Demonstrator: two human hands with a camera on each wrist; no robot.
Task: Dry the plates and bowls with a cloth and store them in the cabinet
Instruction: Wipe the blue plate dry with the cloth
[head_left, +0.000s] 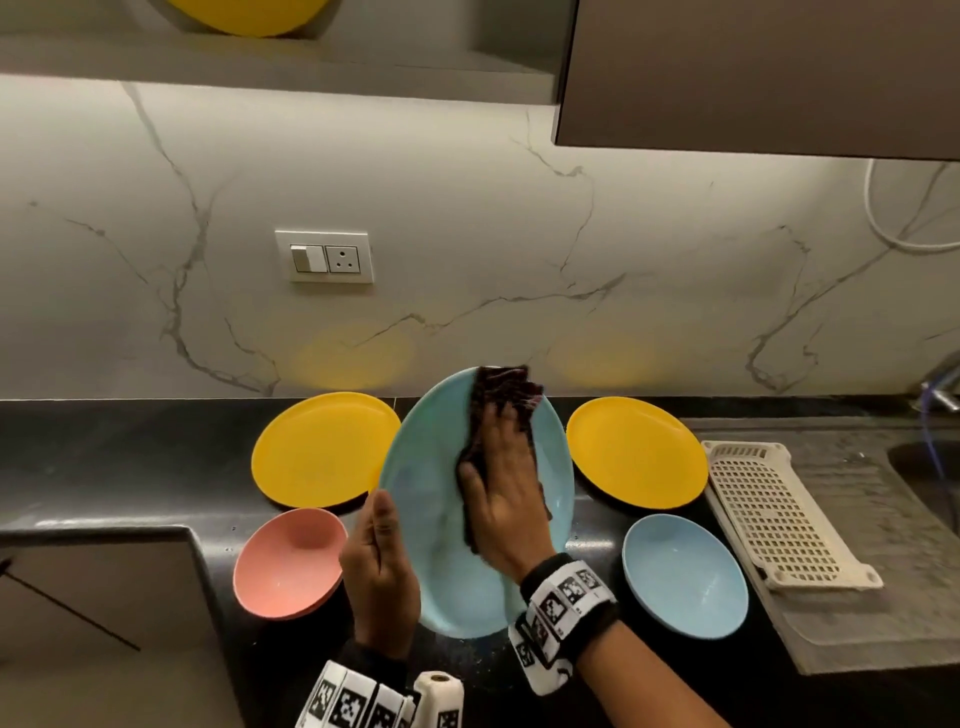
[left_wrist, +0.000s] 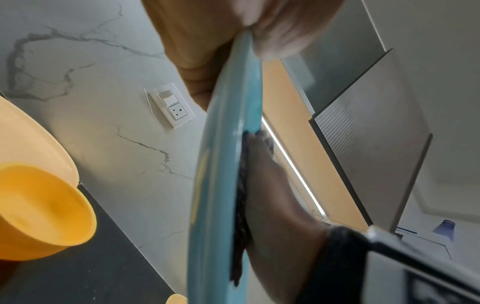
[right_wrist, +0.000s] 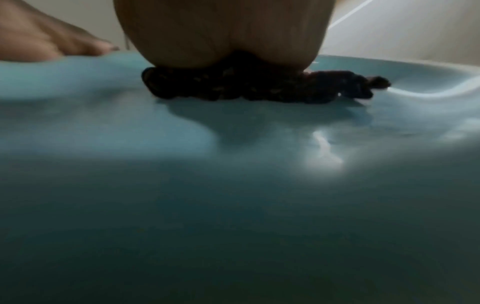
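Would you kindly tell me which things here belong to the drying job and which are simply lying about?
Job: blue plate, dark cloth, two yellow plates, pink bowl, blue bowl, cabinet.
Lying about: white rack, wall socket, tap.

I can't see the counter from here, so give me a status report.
Left hand grips blue plate by its rim. Right hand presses dark cloth flat on plate. Nothing in the way.

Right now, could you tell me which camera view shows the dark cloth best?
The head view: the dark cloth shows from above, spread under the right hand on the blue plate. The right wrist view shows only its bunched near edge under the palm; the left wrist view shows only a thin edge-on strip.
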